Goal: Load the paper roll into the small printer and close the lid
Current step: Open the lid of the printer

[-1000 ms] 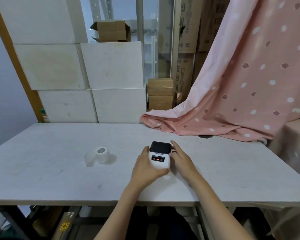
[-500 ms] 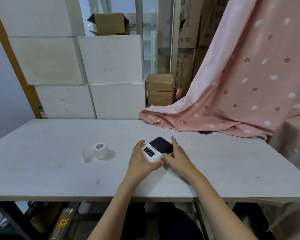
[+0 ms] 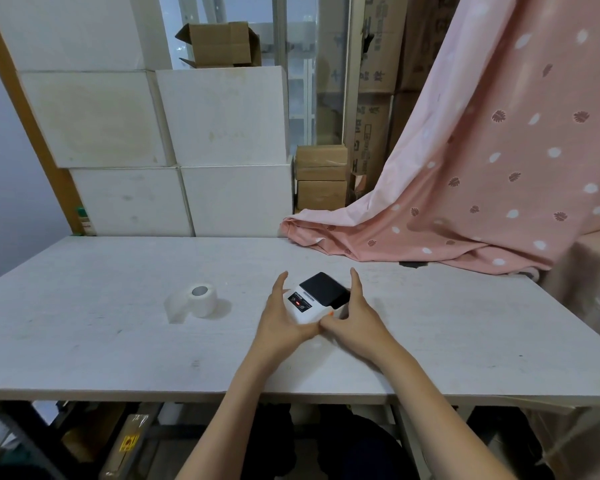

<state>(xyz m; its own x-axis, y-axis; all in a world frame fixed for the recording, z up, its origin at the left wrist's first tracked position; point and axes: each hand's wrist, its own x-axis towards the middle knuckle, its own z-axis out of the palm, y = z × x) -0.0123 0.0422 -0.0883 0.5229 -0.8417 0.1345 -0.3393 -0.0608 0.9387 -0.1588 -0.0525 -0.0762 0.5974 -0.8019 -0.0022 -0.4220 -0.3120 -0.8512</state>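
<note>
A small white printer (image 3: 305,306) with a black lid on top lies on the grey table (image 3: 84,341), turned at an angle with its lid shut. My left hand (image 3: 281,317) cups its left side and my right hand (image 3: 355,315) cups its right side; both thumbs meet at its near corner. A white paper roll (image 3: 201,299) with a loose tail of paper stands on the table to the left of the printer, apart from both hands.
Pink dotted cloth (image 3: 465,188) drapes over the table's back right corner. White boxes (image 3: 222,133) are stacked behind the table, with brown cartons (image 3: 321,178) beside them. The table's front edge runs just under my forearms.
The printer has been turned so its front faces left and toward me. Both hands have stayed on its sides. The roll has not moved.
</note>
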